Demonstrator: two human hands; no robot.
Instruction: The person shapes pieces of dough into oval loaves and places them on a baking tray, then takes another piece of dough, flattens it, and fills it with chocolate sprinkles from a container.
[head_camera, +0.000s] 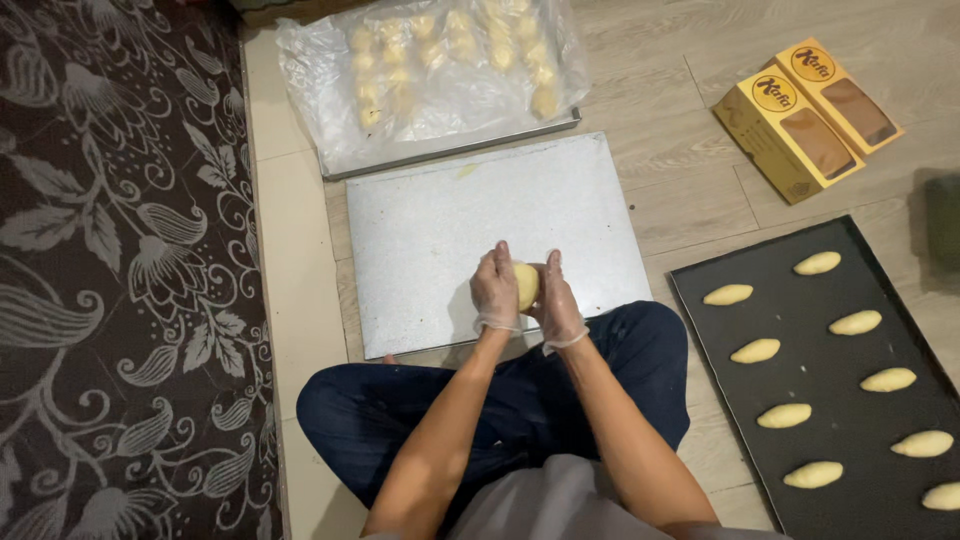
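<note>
Pale dough piece (527, 284) pinched between gloved left hand (495, 290) and right hand (556, 300), fingers curled, over near edge of metal board (430, 230).

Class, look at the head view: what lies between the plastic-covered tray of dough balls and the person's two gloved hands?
Head view: the bare silver metal sheet; both hands cup one dough piece over its near edge.

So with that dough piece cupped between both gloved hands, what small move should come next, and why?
Probably finish shaping the dough piece between the left hand and right hand, then lay it on the dark tray. It looks rounder than the pointed ovals already lined up there.
</note>
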